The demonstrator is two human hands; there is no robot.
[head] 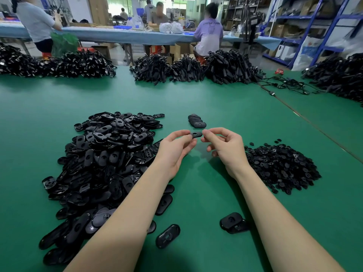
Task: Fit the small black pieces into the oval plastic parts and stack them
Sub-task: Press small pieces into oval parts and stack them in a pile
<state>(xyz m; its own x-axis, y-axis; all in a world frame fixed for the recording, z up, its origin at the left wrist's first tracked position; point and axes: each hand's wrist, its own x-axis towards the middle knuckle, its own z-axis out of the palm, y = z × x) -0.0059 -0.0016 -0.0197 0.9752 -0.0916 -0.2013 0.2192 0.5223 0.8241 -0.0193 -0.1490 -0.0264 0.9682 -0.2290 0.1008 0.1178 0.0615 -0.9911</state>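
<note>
We are pinching one oval part (196,134) between left hand (174,152) and right hand (225,148), seemingly fitting it; next, it is probably going onto the stack (197,121).

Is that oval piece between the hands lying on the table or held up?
Held up. The oval part sits pinched at its ends between the left hand and right hand, above the green table.

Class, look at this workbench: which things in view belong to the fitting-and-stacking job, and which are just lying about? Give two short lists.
Job:
held oval part, pinched by left hand and right hand
oval pile
small-piece pile
finished stack

Lying about:
cable bundles
loose cables
red scrap
</note>
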